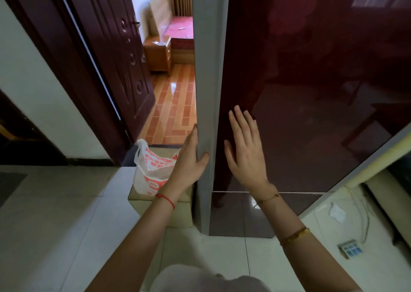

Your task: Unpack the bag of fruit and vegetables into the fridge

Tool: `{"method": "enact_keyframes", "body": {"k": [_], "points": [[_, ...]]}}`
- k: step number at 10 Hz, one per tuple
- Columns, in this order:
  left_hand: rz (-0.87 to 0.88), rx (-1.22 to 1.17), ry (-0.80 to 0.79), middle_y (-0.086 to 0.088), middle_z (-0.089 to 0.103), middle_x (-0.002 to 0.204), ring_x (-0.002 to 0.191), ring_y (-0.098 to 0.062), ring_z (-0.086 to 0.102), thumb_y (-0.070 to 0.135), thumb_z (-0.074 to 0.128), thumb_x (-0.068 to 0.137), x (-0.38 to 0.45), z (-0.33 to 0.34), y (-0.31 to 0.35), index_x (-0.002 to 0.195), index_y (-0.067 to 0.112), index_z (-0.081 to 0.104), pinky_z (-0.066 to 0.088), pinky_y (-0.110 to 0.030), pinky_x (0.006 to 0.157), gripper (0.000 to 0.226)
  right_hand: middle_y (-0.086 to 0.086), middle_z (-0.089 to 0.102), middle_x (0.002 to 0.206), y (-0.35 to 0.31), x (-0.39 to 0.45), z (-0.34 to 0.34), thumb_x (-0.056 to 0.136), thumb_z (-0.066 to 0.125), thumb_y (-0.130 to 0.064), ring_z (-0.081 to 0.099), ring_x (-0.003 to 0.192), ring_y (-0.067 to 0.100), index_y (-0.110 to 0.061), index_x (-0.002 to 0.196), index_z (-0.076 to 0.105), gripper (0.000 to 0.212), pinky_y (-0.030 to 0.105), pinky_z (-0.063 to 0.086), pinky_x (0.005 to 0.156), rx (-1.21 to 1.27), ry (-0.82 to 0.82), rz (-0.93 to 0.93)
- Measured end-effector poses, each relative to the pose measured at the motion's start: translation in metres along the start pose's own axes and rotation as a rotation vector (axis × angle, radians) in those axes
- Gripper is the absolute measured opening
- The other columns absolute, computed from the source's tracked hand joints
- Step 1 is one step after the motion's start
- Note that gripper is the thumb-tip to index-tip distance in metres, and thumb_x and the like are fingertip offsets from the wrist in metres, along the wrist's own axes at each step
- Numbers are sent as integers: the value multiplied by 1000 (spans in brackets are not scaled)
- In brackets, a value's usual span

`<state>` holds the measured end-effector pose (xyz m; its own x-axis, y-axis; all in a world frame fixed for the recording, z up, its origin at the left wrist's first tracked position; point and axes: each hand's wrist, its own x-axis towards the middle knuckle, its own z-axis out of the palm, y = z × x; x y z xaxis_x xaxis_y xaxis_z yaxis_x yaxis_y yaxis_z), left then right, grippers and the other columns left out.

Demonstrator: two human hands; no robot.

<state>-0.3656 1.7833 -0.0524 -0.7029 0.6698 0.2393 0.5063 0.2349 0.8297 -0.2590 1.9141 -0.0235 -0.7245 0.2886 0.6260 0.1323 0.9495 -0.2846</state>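
A tall fridge with a glossy dark red door (311,91) and a grey side edge (208,69) stands in front of me. My left hand (190,158) wraps around that grey edge, thumb on the front and fingers behind. My right hand (244,151) lies flat on the red door with its fingers spread. A white plastic bag with red print (149,169) sits on a beige box (178,211) to the left of the fridge, just behind my left wrist. Its contents are hidden.
An open dark wooden door (106,46) at the left leads to a room with a wooden floor and a bedside cabinet (158,53). White floor tiles (66,225) lie below. A small device with blue buttons (350,250) and a white cable lie on the floor at the right.
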Motion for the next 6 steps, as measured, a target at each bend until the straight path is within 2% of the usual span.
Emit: {"method": "enact_keyframes", "body": {"k": [1, 4, 6], "points": [[20, -2, -49, 10, 19, 160, 146, -6, 20, 19, 56, 93, 10, -6, -7, 154, 28, 8, 27, -44, 118, 79, 4, 13, 164, -4, 8, 8, 97, 50, -16, 5, 153, 21, -9, 154, 20, 65, 48, 14, 123, -38, -5, 51], [89, 84, -158, 9, 14, 161, 147, -9, 18, 26, 54, 95, 16, -30, -17, 154, 29, 8, 27, -41, 118, 75, 2, 10, 165, -17, 11, 8, 97, 55, -18, 1, 153, 19, -12, 155, 17, 70, 46, 11, 124, -76, -32, 133], [155, 183, -141, 4, 20, 159, 146, -14, 21, 31, 53, 96, 3, -72, -19, 154, 25, 15, 26, -36, 117, 69, 4, 24, 160, -33, -12, -3, 96, 57, -29, 10, 152, 21, -11, 154, 22, 70, 42, 19, 123, -31, 27, 282]]}}
